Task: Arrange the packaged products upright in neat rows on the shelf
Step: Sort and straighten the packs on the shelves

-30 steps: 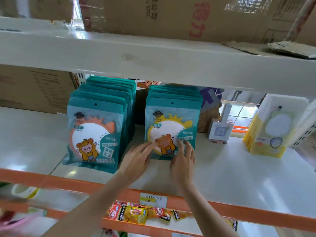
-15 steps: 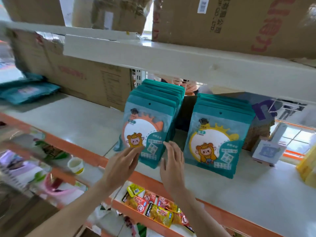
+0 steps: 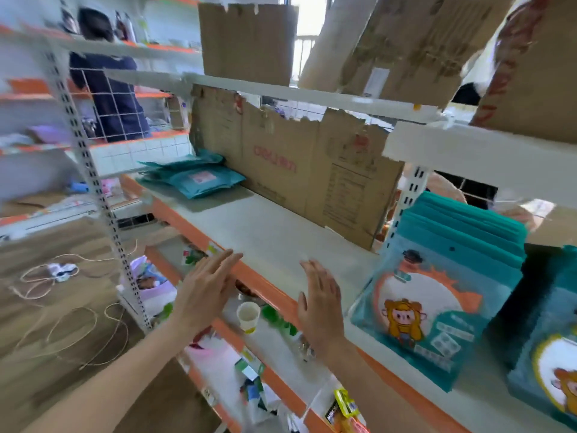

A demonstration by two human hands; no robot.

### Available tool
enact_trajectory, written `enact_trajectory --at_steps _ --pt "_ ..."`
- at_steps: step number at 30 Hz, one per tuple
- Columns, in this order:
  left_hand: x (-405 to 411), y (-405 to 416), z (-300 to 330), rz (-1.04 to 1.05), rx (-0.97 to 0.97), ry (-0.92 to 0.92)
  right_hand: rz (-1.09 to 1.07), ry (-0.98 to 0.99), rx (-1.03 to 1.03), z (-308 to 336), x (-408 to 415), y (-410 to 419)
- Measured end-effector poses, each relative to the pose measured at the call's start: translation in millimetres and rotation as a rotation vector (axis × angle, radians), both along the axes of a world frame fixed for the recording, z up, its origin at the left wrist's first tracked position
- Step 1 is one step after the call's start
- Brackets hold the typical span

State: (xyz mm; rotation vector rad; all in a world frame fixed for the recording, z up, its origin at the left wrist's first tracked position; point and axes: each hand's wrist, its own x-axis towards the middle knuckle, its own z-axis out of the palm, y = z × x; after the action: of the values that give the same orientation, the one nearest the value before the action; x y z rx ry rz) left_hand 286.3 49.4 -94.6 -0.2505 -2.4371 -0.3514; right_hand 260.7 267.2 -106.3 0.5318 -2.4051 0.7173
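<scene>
Two rows of teal packets stand upright on the white shelf (image 3: 274,232): one row (image 3: 437,295) at the right, a second row (image 3: 552,370) cut off by the right edge. A loose pile of flat teal packets (image 3: 196,176) lies at the shelf's far left end. My left hand (image 3: 206,292) and my right hand (image 3: 321,304) hover side by side over the orange front edge, fingers straight, holding nothing. Both are well left of the upright rows and apart from them.
A torn cardboard sheet (image 3: 296,170) lines the back of the shelf. Boxes sit on the shelf above (image 3: 468,151). The lower shelf holds a paper cup (image 3: 248,315) and small goods. A person (image 3: 106,79) stands at far left; string lies on the floor.
My view has swung left along the shelf. Both hands have left the upright packets and moved left, now over the bare stretch of shelf; the flat pile has come into view.
</scene>
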Motion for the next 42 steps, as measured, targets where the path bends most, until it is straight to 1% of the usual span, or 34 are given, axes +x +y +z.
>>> enact_trajectory --at_steps 3,5,8,14,16,22,28,34,37,39,42 --pt "-3 -49 1 0.096 -0.041 0.011 0.061 0.011 0.016 4 -20 -50" --pt "-5 -74 0 0.125 -0.044 0.003 0.091 0.020 0.021 5 -31 -79" --pt "-10 -103 -4 0.181 -0.108 -0.023 0.126 0.022 0.053 8 -43 -116" --pt "-40 -143 -5 0.264 -0.188 -0.061 0.191 -0.062 0.130 18 -82 -165" --pt "-53 -155 -6 0.285 -0.206 -0.055 0.213 -0.112 0.170 18 -97 -176" --pt "-103 -196 -8 0.310 -0.248 -0.015 0.241 -0.235 0.205 13 -163 -221" --pt "-177 -245 -13 0.306 -0.242 -0.094 0.269 -0.481 -0.013 4 -243 -274" --pt "-257 -277 -19 0.235 -0.164 -0.210 0.285 -0.715 -0.263 5 -318 -307" --pt "-289 -288 -24 0.166 -0.177 -0.242 0.251 -0.838 -0.407 5 -346 -319" --pt "-305 -295 -28 0.134 -0.215 -0.260 0.241 -0.882 -0.534 3 -361 -326" --pt "-325 -305 -35 0.114 -0.209 -0.261 0.244 -0.922 -0.691 -2 -378 -335"
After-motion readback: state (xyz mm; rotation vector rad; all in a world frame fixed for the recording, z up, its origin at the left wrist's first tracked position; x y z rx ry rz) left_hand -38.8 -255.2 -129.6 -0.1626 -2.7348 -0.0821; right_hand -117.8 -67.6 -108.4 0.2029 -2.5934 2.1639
